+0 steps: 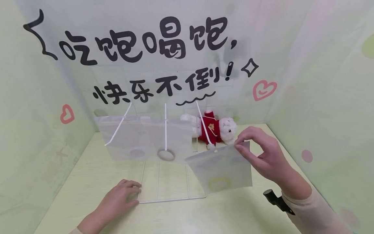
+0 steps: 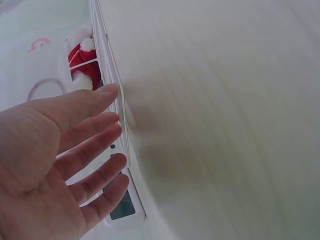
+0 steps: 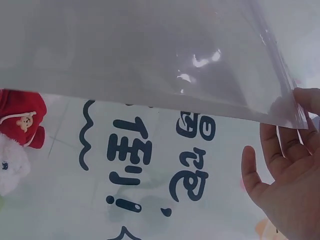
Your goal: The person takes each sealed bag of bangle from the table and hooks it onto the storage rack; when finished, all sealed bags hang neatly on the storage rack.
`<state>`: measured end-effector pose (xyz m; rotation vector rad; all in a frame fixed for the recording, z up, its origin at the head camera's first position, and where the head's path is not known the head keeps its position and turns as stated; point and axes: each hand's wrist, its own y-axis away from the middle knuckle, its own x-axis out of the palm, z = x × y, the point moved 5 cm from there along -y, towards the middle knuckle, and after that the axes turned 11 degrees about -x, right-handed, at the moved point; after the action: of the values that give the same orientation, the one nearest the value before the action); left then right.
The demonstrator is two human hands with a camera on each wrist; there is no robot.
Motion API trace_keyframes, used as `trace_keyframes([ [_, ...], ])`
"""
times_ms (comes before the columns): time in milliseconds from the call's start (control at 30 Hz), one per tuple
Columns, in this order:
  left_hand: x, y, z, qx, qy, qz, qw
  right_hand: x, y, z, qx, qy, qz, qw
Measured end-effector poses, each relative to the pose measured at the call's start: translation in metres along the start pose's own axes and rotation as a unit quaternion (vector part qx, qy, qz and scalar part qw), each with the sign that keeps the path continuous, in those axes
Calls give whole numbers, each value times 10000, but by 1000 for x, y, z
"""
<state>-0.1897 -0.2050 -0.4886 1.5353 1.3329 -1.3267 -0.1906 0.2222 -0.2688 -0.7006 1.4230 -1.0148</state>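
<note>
My right hand (image 1: 267,156) pinches the upper right corner of a translucent plastic bag (image 1: 233,172) between thumb and fingertips. A pale yellow ring shape shows low in this bag. Its top edge, with a small hole, is by the front end of the right prong of a white wire rack (image 1: 172,200); whether the prong passes through the hole cannot be told. Similar plastic bags (image 1: 125,136) hang at the left and middle prongs, and a grey ring (image 1: 166,154) shows at the middle one. My left hand (image 1: 117,200) touches the front left corner of the rack's base with relaxed fingers.
A white plush toy (image 1: 228,128) in a red top lies behind the rack, against the back wall. Printed walls (image 1: 330,130) enclose the pale wooden tabletop (image 1: 87,182) at the back and both sides. In the left wrist view, a white device (image 2: 125,207) is partly hidden behind the fingers.
</note>
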Motion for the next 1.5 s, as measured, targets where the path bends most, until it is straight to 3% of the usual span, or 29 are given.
trace_keyframes([
  [467, -1, 1, 0, 16, 8, 22, 10000, 2, -21, 10, -272, -37, -367, 9990],
  [1500, 0, 2, -2, 14, -39, -75, 10000, 14, -9, -28, 418, 409, -127, 9982],
])
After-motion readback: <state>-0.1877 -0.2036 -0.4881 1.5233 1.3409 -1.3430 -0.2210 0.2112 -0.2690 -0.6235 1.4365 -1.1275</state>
